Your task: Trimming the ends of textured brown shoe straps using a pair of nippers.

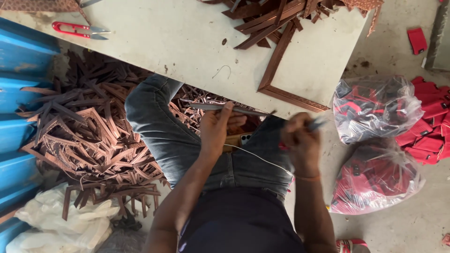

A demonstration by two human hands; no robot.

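Observation:
My left hand (216,129) grips a long thin dark strip (213,107) that runs level above my lap, just under the table edge. My right hand (300,140) is blurred; it is closed around a small snipping tool with a red handle (315,124) near the strip's right end. A thin pale thread (262,159) trails across my lap between the two hands. I sit in blue jeans (159,126) with my knees under the table.
A pale worktable (187,42) carries red thread snips (75,29), a brown L-shaped trim piece (281,79) and a pile of brown strips (272,16). A heap of brown strips (89,140) lies on the floor at left. Two clear bags of red pieces (375,140) sit at right.

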